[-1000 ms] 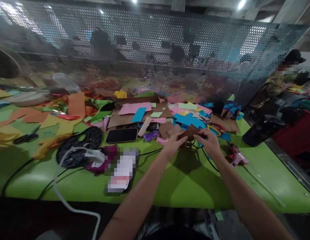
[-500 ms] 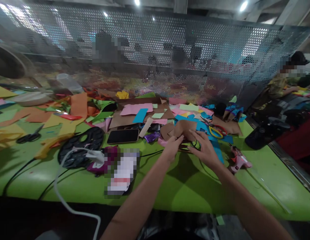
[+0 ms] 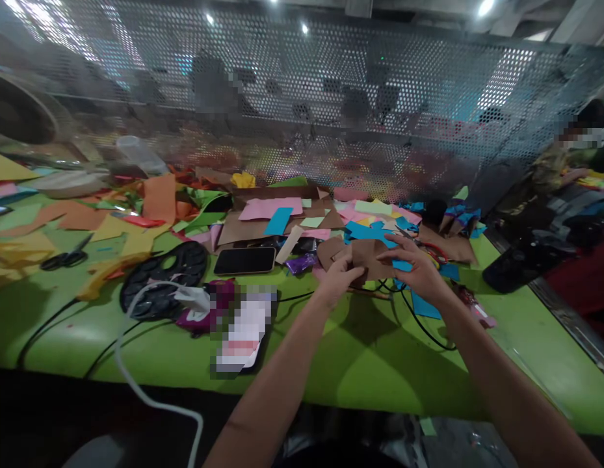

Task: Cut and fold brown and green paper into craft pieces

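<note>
Head view: left hand (image 3: pixel 337 281) pinches creased, matte brown paper (image 3: pixel 370 257). Right hand (image 3: pixel 422 272) at its right edge; grip cannot be determined.

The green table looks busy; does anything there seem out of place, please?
The white cable does: it crosses the black tray and droops over the front edge of the table, where it might snag.

Between the forearms (image 3: pixel 286 370), the glossy green table (image 3: pixel 374 380) has free surface along its near edge. Leftward, a thick white cable (image 3: pixel 118 356) drapes over that edge. A thin black cord (image 3: pixel 421 326) curves near the right hand (image 3: pixel 419 270). Heaped coloured paper scraps (image 3: pixel 270 208) and a grey perforated metal screen (image 3: pixel 282 123) bar the far edge; a black cylindrical bottle (image 3: pixel 505 268) obstructs the right.
</note>
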A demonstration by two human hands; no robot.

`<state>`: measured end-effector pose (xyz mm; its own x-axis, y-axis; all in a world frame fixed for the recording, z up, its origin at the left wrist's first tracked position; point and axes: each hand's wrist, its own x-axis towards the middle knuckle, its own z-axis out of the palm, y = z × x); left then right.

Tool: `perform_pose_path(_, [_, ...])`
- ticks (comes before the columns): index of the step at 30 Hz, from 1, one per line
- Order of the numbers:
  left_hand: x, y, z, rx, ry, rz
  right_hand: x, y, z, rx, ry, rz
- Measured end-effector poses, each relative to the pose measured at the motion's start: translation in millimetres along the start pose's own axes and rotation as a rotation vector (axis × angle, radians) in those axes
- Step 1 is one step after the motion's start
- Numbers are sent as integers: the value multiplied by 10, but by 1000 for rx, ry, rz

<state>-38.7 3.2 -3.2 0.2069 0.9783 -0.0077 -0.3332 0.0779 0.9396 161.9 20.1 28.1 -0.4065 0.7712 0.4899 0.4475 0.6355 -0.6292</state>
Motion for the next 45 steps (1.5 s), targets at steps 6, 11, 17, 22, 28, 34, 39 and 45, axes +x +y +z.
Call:
perform_pose_path(6, [74,-100,-28,27,73,31,-77,43,90,74,30,64])
perform_pose_path(11, [83,-136,14,77,92,20,-139,74,155,137,98,117])
perform_pose_path(17, [74,-176,33,134,58,24,-122,75,215,159,220,195])
perform_pose_path(22, [4,-152,76,216,8,34,-133,60,224,110,315,203])
perform_pose_path(28, [-58,-90,180,90,-128,53,-160,94,225,128,336,239])
perform_pose_path(34, [-47,-108,175,66,-115,13,-167,76,232,188,364,324])
perform_pose_path(39, [-33,-129,160,47,-89,-19,-167,73,231,211,379,305])
perform_pose_path(45, [-36,-128,182,33,-66,-47,-172,74,226,212,407,298])
